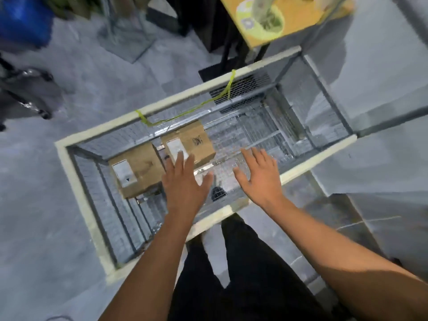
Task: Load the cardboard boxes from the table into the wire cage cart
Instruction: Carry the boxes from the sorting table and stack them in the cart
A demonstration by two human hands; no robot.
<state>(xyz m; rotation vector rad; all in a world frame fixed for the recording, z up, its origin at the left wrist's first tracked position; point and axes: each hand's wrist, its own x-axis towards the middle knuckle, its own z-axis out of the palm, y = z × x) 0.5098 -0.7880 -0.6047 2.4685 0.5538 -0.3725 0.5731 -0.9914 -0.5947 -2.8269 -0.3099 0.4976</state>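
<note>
Head view, left cardboard box (136, 172) and right cardboard box (196, 142) lying in wire cage cart (76, 181), brown, white-labelled, left grip (183, 181), right grip (259, 177) hovering spread.

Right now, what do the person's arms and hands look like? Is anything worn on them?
The left hand and right hand wear no gloves, watch or bracelet. The forearms show no sleeves up to the frame's edge.

Brown boxes (139, 172) (white labels), cream-rimmed cage (76, 181)
</note>
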